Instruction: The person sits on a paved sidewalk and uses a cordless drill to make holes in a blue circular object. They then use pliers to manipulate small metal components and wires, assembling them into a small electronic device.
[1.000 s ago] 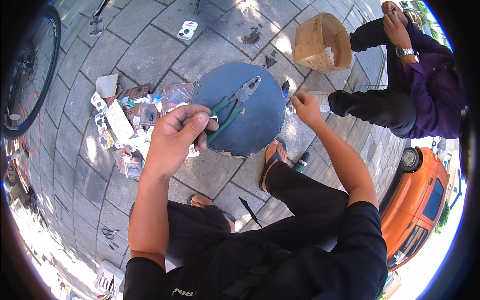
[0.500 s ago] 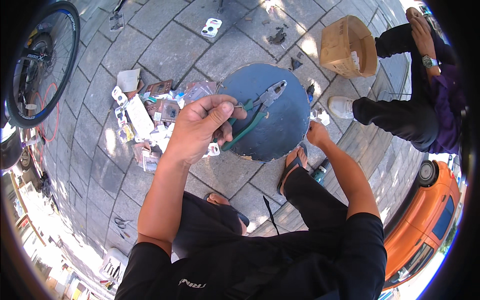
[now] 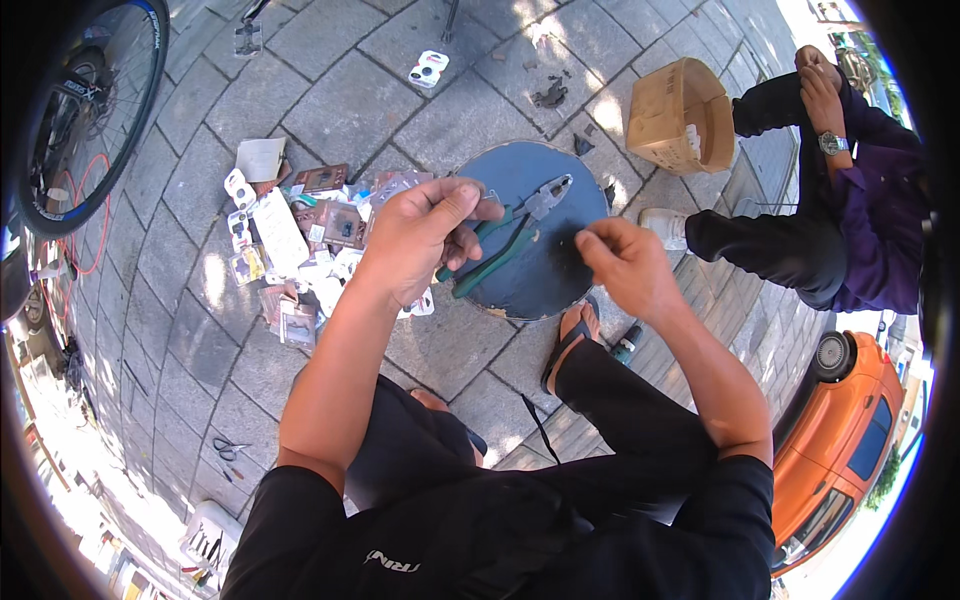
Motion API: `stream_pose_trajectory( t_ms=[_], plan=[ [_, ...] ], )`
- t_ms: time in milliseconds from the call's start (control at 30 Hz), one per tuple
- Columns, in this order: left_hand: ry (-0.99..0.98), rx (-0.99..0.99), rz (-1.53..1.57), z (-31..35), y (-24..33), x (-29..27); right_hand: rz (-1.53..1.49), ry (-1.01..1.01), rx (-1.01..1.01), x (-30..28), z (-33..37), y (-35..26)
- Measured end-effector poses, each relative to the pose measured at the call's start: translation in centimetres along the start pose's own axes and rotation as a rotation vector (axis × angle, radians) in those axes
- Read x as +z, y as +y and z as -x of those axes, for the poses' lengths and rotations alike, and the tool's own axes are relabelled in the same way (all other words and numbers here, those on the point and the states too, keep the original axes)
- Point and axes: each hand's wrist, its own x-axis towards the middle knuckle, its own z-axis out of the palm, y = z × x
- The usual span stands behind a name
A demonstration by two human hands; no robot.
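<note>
Over the left side of a round dark-blue stool top (image 3: 515, 285), my left hand (image 3: 425, 235) pinches a small thin metal piece (image 3: 492, 196) between thumb and forefinger. My right hand (image 3: 630, 265) hovers above the stool's right edge with its fingertips pressed together; whatever they hold, if anything, is too small to make out. Pliers with green handles (image 3: 522, 240) lie on the stool between the two hands, jaws toward the far right. My left hand covers part of the stool's rim and may hide a little of the pliers' handles.
Packets and cards (image 3: 300, 235) are heaped on the paving left of the stool. A cardboard box (image 3: 665, 120) stands far right, beside a seated person in dark trousers (image 3: 760, 240). A bicycle wheel (image 3: 150, 110) is at far left; scissors (image 3: 230, 450) lie lower left.
My right hand has risen from beside the stool's right edge and come in toward my left hand. My left hand keeps its pinch. The whole view has shifted slightly.
</note>
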Motion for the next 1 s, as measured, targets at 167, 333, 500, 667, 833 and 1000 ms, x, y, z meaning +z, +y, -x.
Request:
stream_pose_trajectory(
  t_ms=[167, 333, 500, 667, 833, 1000],
  plan=[
    [0.025, -0.033, 0.035, -0.5, -0.2, 0.7, 0.139, -0.186, 0.204, 6.4, 0.4, -2.3],
    [0.036, 0.11, -0.088, -0.5, -0.1, 1.2, 0.036, 0.078, 0.146, 9.9, 0.3, -3.4],
    [0.096, 0.237, -0.204, -0.6, 0.6, 1.5, 0.116, 0.327, 0.05, 10.5, 2.3, -3.0],
    [0.127, 0.247, -0.337, -0.3, 0.2, 1.1, -0.622, 0.019, 0.4, 8.0, 5.5, -0.8],
    [0.153, 0.247, -0.369, -0.6, 0.0, 0.4, -0.118, 0.209, -0.114, 8.9, 8.3, 0.0],
    [0.133, 0.223, -0.272, -0.5, 0.1, -0.1, -0.565, -0.14, -0.018, 8.7, 8.7, -1.3]
  ],
)
